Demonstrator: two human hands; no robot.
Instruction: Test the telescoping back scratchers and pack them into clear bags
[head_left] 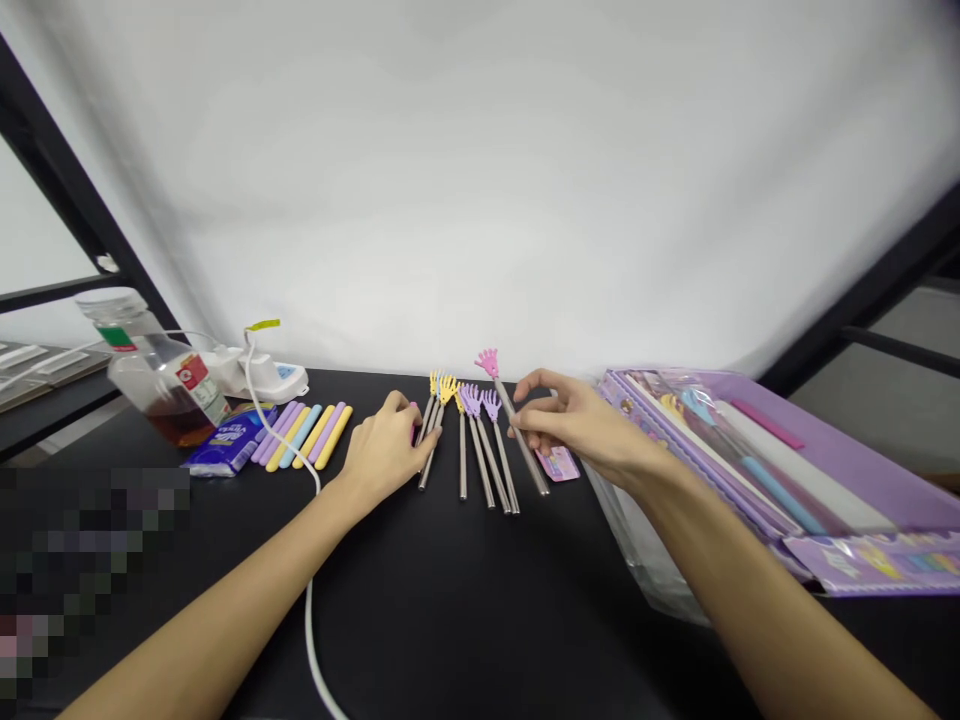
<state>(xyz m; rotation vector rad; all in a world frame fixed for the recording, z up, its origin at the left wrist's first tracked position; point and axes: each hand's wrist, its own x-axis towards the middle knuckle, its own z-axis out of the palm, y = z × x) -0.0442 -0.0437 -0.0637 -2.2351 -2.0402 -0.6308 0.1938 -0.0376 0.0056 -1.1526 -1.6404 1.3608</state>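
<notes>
My right hand pinches the metal rod of a pink hand-shaped back scratcher, which leans up to the left. My left hand is curled over a pink piece, mostly covered by the fingers, with the thumb against the rods beside it. Between both hands, yellow back scratchers and purple back scratchers lie side by side on the black table, heads toward the wall. A small pink card lies under my right hand.
At left are pastel sticks, a blue packet, a bottle of brown liquid and a power strip. A white cable runs beneath my left arm. At right stands a purple box with back scratchers, beside clear plastic.
</notes>
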